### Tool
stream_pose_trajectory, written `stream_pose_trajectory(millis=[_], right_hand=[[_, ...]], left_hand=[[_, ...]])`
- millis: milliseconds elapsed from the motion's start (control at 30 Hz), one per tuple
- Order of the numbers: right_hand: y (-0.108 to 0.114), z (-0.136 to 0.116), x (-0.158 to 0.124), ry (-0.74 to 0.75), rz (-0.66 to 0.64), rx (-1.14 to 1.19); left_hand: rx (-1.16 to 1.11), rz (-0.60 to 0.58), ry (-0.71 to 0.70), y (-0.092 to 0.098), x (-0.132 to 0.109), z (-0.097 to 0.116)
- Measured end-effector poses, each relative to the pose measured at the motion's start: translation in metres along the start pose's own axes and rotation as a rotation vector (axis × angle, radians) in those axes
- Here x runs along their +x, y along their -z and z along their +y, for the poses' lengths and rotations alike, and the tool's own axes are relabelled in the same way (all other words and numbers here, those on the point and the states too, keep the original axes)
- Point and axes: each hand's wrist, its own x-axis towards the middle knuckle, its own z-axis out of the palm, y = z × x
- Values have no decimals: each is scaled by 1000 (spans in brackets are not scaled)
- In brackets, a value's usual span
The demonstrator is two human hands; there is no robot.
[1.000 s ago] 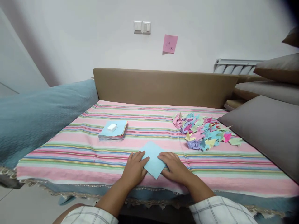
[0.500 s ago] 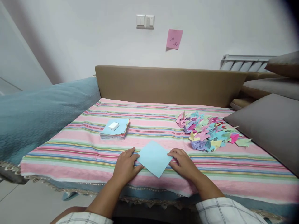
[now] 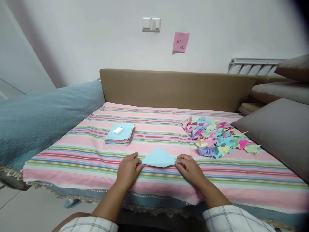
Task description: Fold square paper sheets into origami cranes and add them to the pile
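A light blue sheet of paper [image 3: 158, 157] lies between my hands near the front of the striped cloth. Its far corner points away from me, and its near part appears bent, so the outline is close to a triangle. My left hand [image 3: 128, 168] pinches the left corner between thumb and fingers. On the other side, my right hand [image 3: 189, 168] pinches the right corner the same way.
A stack of coloured paper [image 3: 118, 141] stands at the left, with a small white block [image 3: 118, 131] on top. Many folded paper pieces [image 3: 217, 137] are heaped at the right, beside grey cushions [image 3: 277, 125]. Behind the striped cloth [image 3: 154, 112] rises a brown backrest [image 3: 173, 88].
The near corner of the blue paper no longer points toward me; the diamond outline has become a triangle. Both hands still hold the side corners and have hardly moved.
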Motion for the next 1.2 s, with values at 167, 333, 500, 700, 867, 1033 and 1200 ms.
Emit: stream_pose_trajectory(millis=[167, 333, 500, 700, 867, 1033, 1200], right_hand=[[-1, -3, 0, -46, 17, 0], [-6, -1, 3, -92, 70, -22], [-12, -1, 7, -115, 100, -63], [-14, -4, 8, -127, 105, -100], [-15, -5, 7, -152, 101, -128], [-18, -4, 7, -173, 103, -158], [-20, -4, 8, -164, 110, -173]], left_hand=[[-29, 40, 46, -2, 4, 2], [-6, 73, 83, -3, 6, 5], [18, 111, 115, -6, 7, 6], [-16, 89, 153, -7, 7, 5], [-27, 81, 161, -8, 6, 5], [-27, 97, 140, -11, 4, 5], [-4, 118, 133, -12, 4, 6]])
